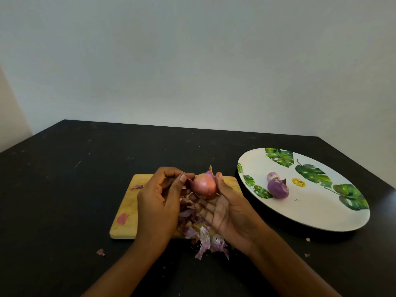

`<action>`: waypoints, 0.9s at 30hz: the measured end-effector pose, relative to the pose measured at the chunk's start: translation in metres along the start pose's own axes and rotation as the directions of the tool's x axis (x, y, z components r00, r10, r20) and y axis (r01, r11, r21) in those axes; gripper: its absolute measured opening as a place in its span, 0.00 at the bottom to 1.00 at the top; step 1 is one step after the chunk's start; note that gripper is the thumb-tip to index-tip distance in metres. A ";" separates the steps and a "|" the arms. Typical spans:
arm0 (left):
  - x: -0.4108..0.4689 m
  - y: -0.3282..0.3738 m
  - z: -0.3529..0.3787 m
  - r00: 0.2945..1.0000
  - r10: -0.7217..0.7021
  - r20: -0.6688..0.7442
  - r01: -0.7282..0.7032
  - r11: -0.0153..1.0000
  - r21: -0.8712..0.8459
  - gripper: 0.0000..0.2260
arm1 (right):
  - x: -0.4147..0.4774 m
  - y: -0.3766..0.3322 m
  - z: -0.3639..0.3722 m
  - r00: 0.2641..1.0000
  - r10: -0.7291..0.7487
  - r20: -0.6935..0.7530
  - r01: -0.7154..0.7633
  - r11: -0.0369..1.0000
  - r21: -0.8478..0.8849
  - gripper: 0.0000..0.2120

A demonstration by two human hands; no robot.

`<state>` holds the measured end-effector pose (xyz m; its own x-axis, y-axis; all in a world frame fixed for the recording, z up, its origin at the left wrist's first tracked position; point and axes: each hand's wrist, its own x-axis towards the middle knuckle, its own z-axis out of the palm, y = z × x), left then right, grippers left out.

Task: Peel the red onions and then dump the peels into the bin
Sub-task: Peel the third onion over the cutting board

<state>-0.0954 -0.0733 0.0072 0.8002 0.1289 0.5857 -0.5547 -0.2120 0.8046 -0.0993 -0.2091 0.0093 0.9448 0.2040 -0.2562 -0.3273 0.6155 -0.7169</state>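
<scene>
A red onion (204,186), still in its reddish skin, is held above the wooden cutting board (128,205). My right hand (228,213) cradles it from below, with the thumb curled up its right side. My left hand (159,202) pinches a strip of skin at the onion's left end between thumb and forefinger. A pile of purple peels (205,239) lies on the board's near edge under my hands. Two peeled onions (278,187) sit on the white plate (321,219) at the right.
The plate has green leaf prints and sits on a black table (64,189). Loose peel scraps lie on the board (122,218) and on the table (100,251). A pale wall stands behind the table. No bin is in view.
</scene>
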 end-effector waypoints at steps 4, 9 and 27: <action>0.002 0.000 -0.001 0.999 -0.043 -0.022 0.042 0.997 -0.059 0.05 | 0.000 -0.003 0.000 1.000 0.001 0.010 -0.001 0.998 0.069 0.29; 0.005 -0.002 -0.002 0.980 -0.186 -0.072 0.172 0.971 -0.166 0.04 | 0.000 -0.006 0.000 0.999 -0.045 0.011 0.042 0.985 0.170 0.29; 0.000 -0.010 -0.001 0.984 0.106 0.144 -0.107 0.994 -0.003 0.15 | 0.005 -0.002 -0.002 0.998 -0.057 -0.026 0.058 0.995 0.080 0.30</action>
<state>-0.0902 -0.0698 -0.0006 0.7614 -0.0355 0.6473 -0.6377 -0.2211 0.7379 -0.0936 -0.2104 0.0078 0.9612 0.1487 -0.2323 -0.2695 0.6857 -0.6762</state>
